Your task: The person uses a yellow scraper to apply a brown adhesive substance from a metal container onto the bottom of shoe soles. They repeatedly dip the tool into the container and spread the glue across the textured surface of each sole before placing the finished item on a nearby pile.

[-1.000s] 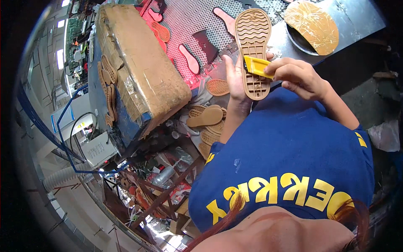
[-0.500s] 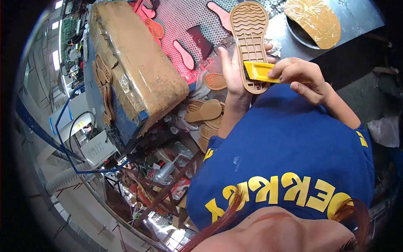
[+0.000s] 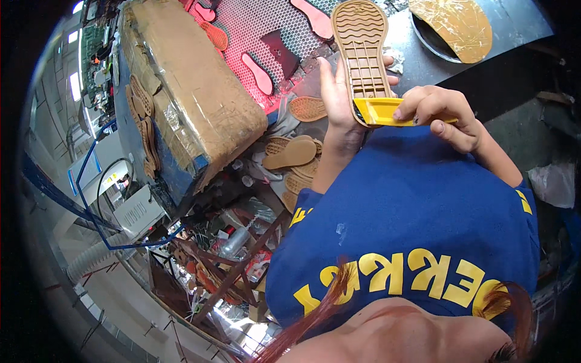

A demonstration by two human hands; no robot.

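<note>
My left hand point(image 3: 336, 100) holds a tan rubber shoe sole point(image 3: 363, 48) from behind, tread side facing me, toe pointing away. My right hand point(image 3: 439, 112) grips a yellow plastic scraper point(image 3: 381, 112) laid flat across the heel end of the sole. Both hands are close together above my blue shirt. The lower edge of the sole is hidden behind the scraper.
A red perforated mat point(image 3: 260, 30) with pink insole shapes lies beyond the sole. A tape-wrapped brown block point(image 3: 193, 91) stands at left. More tan soles point(image 3: 293, 154) are piled below it. A round pan point(image 3: 436, 42) with a glue-smeared sheet sits at upper right.
Both hands and the sole have shifted slightly up and away. The scraper has slid from mid-sole down to the heel end.
</note>
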